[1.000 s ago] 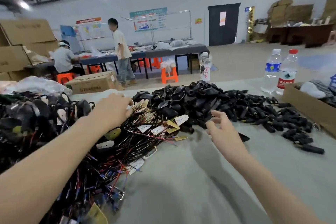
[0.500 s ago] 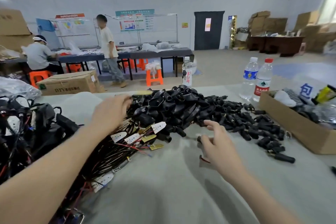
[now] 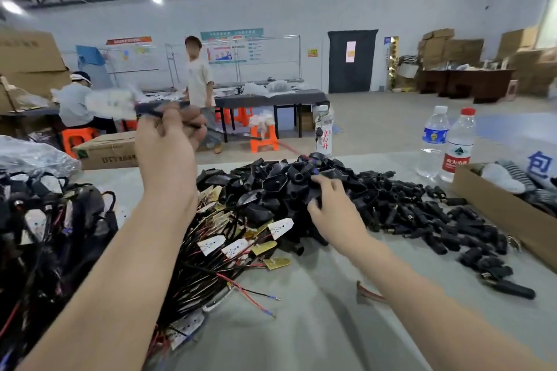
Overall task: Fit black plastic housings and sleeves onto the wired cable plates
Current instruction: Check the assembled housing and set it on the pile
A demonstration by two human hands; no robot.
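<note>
My left hand (image 3: 164,147) is raised above the table and grips a wired cable plate (image 3: 120,104), blurred, with its white plate pointing left and its wires trailing right. My right hand (image 3: 330,209) reaches into the pile of black housings (image 3: 271,187), fingers curled on one housing at the pile's right side. A heap of wired cable plates (image 3: 229,247) with white and gold tips lies between my arms. Small black sleeves (image 3: 422,214) spread to the right of the housings.
A cardboard box (image 3: 500,214) with cloth items stands at the right edge. Two water bottles (image 3: 446,144) and a white bottle (image 3: 324,135) stand at the table's far side. Finished black assemblies (image 3: 45,211) pile at the left. Two people work at tables behind.
My left hand has lifted off the cable heap with one plate, pulling its wires up. My right hand has moved from the table surface forward into the housing pile.
</note>
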